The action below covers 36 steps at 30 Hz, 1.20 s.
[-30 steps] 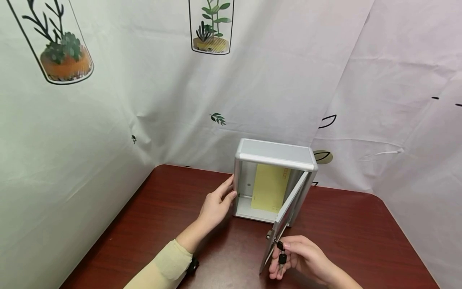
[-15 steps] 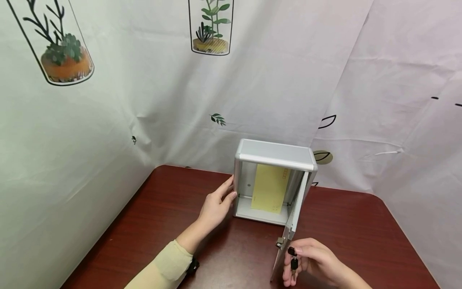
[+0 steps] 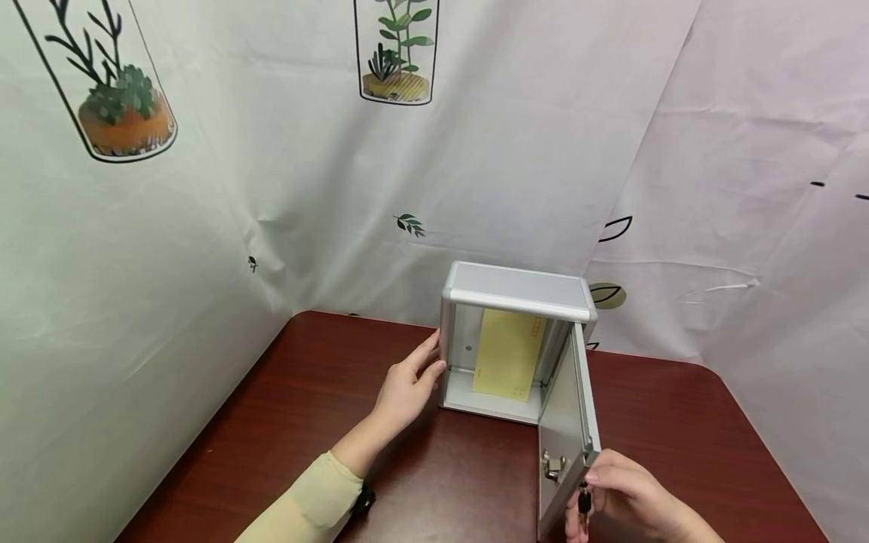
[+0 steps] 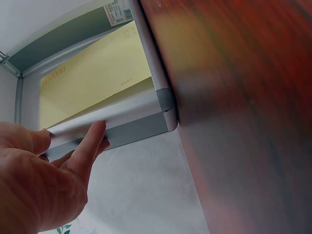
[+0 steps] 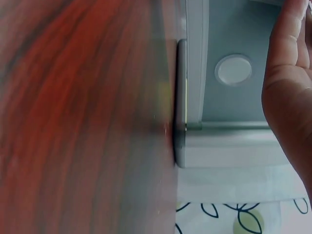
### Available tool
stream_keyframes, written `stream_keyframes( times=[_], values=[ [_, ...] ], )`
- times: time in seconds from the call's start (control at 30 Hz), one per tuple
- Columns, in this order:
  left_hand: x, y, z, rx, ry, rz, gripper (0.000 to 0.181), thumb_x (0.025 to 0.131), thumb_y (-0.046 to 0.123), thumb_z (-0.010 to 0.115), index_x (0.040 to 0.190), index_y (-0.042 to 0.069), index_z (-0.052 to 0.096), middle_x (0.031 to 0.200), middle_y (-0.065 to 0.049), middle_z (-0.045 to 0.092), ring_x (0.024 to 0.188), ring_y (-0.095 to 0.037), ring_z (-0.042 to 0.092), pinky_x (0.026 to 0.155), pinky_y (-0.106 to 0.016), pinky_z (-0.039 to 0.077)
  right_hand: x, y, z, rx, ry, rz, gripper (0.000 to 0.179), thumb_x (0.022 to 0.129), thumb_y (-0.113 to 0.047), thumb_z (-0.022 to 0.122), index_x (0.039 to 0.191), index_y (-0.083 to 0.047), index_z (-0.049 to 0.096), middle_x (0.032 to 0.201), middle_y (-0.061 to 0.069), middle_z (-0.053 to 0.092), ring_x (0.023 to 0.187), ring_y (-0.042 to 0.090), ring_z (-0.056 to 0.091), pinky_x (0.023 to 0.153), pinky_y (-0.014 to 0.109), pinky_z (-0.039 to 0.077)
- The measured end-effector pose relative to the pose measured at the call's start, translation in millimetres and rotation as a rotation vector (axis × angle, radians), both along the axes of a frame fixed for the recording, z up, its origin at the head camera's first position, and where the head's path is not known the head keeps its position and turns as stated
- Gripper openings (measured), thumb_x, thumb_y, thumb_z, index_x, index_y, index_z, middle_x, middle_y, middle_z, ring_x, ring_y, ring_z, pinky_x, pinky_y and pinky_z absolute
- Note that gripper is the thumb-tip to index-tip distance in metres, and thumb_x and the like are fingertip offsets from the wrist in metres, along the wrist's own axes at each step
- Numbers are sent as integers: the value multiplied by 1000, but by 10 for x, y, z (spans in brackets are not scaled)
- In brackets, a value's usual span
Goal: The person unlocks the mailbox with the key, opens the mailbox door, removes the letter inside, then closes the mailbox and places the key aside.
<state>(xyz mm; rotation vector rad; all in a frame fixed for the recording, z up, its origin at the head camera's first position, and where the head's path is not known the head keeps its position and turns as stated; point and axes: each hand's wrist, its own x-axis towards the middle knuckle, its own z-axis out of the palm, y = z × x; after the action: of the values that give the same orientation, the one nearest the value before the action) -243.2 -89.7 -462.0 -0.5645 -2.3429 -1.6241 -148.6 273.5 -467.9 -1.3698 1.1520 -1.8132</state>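
A silver metal box (image 3: 519, 283) stands on the table, its hinged door (image 3: 566, 407) swung out toward me on the right. Inside leans a yellow envelope (image 3: 509, 354), also plain in the left wrist view. My left hand (image 3: 405, 388) rests on the box's left side, thumb at the front edge and fingers stretched along the outer wall. At the door's free edge my right hand (image 3: 631, 486) pinches a key, whose head the fingers partly hide. A second black-headed key (image 3: 584, 501) dangles below it. The lock's metal latch (image 3: 553, 467) shows on the door's inner face.
A dark red wooden table (image 3: 305, 422) carries the box. White curtains (image 3: 509, 151) with printed plants hang close behind and at both sides. A printed label (image 4: 118, 12) is stuck inside the box.
The door has swung wider, out to the right, and my right hand has moved right with it and the keys. More of the door's inner face shows. My left hand has stayed put.
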Motion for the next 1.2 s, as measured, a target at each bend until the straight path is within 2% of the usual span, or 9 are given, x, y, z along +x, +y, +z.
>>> stream_keyframes(
  times=[0.2, 0.37, 0.57, 0.73, 0.83, 0.97, 1.1, 1.2],
  values=[
    [1, 7, 9, 8, -2, 7, 59, 113, 19, 70, 168, 27, 53, 150, -11, 70, 127, -26, 74, 83, -30, 66, 10, 72, 35, 11, 2, 12, 48, 99, 14, 12, 115, 32, 53, 90, 53, 59, 67, 59, 50, 61, 69, 55],
    [-2, 8, 13, -5, 7, 12, 59, 112, 19, 71, 168, 26, 54, 149, -10, 70, 126, -25, 75, 83, -31, 66, 14, 108, 39, 15, -12, 5, 48, 99, 14, 12, 120, 30, 51, 91, 52, 60, 68, 60, 50, 63, 68, 57],
    [-1, -10, 39, -75, 41, 45, 57, 111, 21, 73, 165, 21, 57, 147, -6, 72, 134, -24, 70, 104, -50, 60, 14, 137, 17, 12, -24, 5, 47, 99, 14, 11, 120, 30, 50, 91, 53, 59, 67, 60, 49, 61, 69, 55],
    [13, -49, 104, -77, 22, 61, 53, 108, 23, 77, 159, 18, 64, 142, -4, 76, 137, -23, 68, 114, -53, 54, 10, 158, -19, 5, -42, 1, 48, 100, 14, 11, 122, 30, 50, 93, 53, 60, 68, 59, 48, 65, 67, 59],
    [24, -76, 171, -52, 88, 79, 48, 107, 20, 79, 153, 12, 69, 138, -5, 78, 131, -24, 72, 109, -51, 58, 6, 159, -34, 4, -48, -1, 48, 100, 14, 11, 123, 30, 50, 93, 53, 60, 68, 58, 48, 68, 66, 60],
    [51, -103, 283, 1, 251, 143, 39, 105, 13, 80, 143, 6, 74, 127, -7, 82, 115, -25, 79, 88, -37, 65, 3, 155, -40, 2, -51, -1, 47, 100, 14, 11, 122, 30, 49, 93, 53, 60, 68, 58, 48, 70, 66, 61],
    [99, -103, 381, 49, 370, 205, 28, 104, 9, 81, 131, 4, 78, 114, -4, 83, 95, -20, 80, 71, -23, 59, 5, 151, -38, -5, -54, 5, 47, 101, 14, 10, 122, 30, 49, 97, 52, 63, 67, 58, 46, 73, 63, 64],
    [141, -83, 420, 67, 422, 197, 22, 103, 6, 81, 125, 3, 79, 106, -3, 82, 85, -16, 77, 68, -20, 57, 6, 147, -35, -10, -47, 10, 47, 101, 14, 10, 123, 30, 49, 98, 52, 64, 67, 59, 46, 72, 63, 63]
  ],
)
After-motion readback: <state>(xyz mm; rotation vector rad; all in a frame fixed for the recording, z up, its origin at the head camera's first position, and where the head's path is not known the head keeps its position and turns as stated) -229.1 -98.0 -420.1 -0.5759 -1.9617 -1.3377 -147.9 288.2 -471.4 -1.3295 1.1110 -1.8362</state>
